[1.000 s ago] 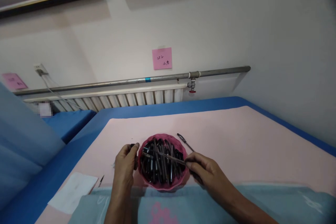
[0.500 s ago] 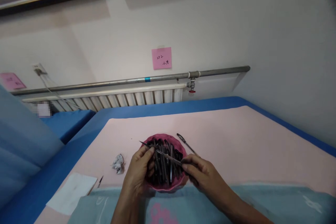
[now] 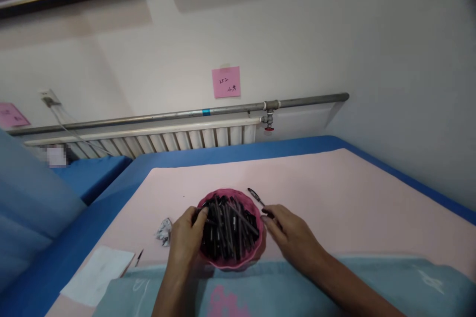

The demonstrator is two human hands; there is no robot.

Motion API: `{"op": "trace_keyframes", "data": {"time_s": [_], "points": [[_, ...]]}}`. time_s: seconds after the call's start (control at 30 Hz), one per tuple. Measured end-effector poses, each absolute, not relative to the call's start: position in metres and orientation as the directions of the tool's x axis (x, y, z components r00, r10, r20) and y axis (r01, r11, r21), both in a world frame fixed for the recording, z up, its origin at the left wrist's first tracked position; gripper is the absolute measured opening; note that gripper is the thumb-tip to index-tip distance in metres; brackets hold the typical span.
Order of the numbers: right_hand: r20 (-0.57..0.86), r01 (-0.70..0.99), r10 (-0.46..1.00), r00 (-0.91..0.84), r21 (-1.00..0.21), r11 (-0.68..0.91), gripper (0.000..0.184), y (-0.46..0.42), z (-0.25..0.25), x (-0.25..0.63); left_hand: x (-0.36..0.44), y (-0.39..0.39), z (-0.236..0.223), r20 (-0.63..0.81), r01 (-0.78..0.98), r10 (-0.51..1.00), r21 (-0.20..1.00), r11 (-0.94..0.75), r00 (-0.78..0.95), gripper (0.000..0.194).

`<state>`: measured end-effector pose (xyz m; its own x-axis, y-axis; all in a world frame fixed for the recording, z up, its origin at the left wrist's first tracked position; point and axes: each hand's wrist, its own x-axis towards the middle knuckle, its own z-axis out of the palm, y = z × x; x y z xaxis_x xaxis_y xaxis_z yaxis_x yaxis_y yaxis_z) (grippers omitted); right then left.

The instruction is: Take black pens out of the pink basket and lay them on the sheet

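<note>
A pink scalloped bowl (image 3: 227, 263) stands in front of me, full of black pens and dark pen barrels (image 3: 231, 228). My left hand (image 3: 185, 237) is at its left rim with thumb and fingers pinched; a thin dark pen part (image 3: 210, 221) sticks out of them over the pile. At the right rim, my right hand (image 3: 292, 233) closes its fingertips round a black-capped pen (image 3: 255, 195), whose capped end points up and left. The hand covers the rest of that pen.
On the pink mat (image 3: 320, 188) left of the bowl lie crumpled paper (image 3: 163, 232), a white sheet (image 3: 97, 273) and a thin dark pen piece (image 3: 139, 257). A blue-green cloth (image 3: 357, 287) covers the near edge. Behind the table are a radiator (image 3: 197, 139) and wall.
The slim barrel that was between my hands has left my right hand, and a similar one lies slanted across the pile. My right hand has moved to the pen beside the bowl.
</note>
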<state>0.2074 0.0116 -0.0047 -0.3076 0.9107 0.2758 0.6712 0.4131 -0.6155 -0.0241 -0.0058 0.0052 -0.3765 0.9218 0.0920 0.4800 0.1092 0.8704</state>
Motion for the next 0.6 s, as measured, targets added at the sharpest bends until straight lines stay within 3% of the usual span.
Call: {"op": "trace_keyframes", "data": {"time_s": [0.2, 0.33, 0.4, 0.5, 0.6], "points": [[0.172, 0.883, 0.949, -0.263, -0.354, 0.309, 0.019, 0.040, -0.021, 0.218, -0.024, -0.003, 0.000, 0.213, 0.738, 0.891, 0.651, 0.177, -0.401, 0.013], [0.136, 0.885, 0.956, -0.260, -0.362, 0.292, 0.014, 0.047, -0.026, 0.214, -0.014, -0.002, 0.000, 0.187, 0.886, 0.908, 0.361, 0.292, -0.375, 0.022], [0.122, 0.879, 0.961, -0.250, -0.387, 0.278, 0.014, 0.049, -0.025, 0.213, -0.010, -0.003, 0.001, 0.166, 0.905, 0.914, 0.288, 0.313, -0.369, 0.025], [0.110, 0.853, 0.970, -0.219, -0.461, 0.245, 0.015, 0.051, -0.020, 0.216, -0.008, -0.003, 0.002, 0.139, 0.911, 0.929, 0.290, 0.293, -0.343, 0.022], [0.097, 0.794, 0.975, -0.202, -0.566, 0.221, 0.021, 0.047, -0.013, 0.217, -0.009, -0.003, 0.003, 0.196, 0.880, 0.925, 0.420, 0.222, -0.327, 0.021]]}}
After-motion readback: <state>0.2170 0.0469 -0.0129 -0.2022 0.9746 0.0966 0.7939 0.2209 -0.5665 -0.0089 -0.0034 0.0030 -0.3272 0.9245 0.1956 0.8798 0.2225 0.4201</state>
